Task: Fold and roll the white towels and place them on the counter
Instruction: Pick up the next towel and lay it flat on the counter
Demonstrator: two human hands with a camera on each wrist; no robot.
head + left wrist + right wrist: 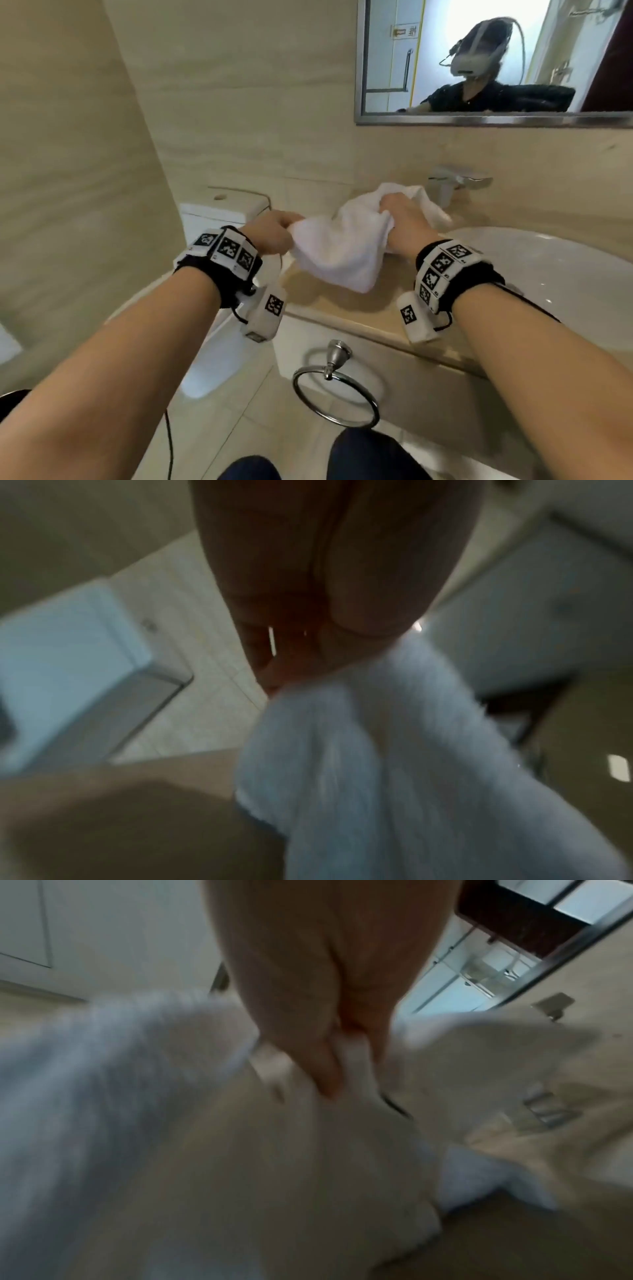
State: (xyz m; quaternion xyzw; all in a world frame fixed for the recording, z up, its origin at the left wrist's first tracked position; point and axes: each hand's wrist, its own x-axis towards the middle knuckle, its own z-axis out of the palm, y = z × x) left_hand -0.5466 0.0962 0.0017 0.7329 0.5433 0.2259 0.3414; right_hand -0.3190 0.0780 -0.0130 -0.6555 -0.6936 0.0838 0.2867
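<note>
I hold a soft white terry towel point(346, 246) in the air with both of my hands, just above the beige stone surface point(329, 301) of a bathroom vanity. My left hand point(270, 236) pinches one corner of the towel, fingers curled around the cloth. My right hand point(406, 222) has its grip bunched around the upper edge of the same towel, a little farther from me. Between the two hands the towel sags, and its lowest fold hangs close to the surface; I cannot tell whether it touches. More white cloth lies heaped behind my right hand, near the chrome tap point(455, 183); whether it is the same towel or a second one is unclear.

From my left wrist, blurred, my left hand point(329, 582) shows with the towel point(394, 764) falling away from the curled fingers. From my right wrist, also blurred, my right hand point(322, 993) nips a fold of towel point(171, 1123) between thumb and fingers.

To the right of the towel is a round white ceramic basin point(548, 274). To the left stands a white toilet cistern point(219, 212). Below the front edge of the surface hangs a round chrome towel ring point(337, 399). A steel-framed mirror point(493, 118) is on the beige tiled wall above
</note>
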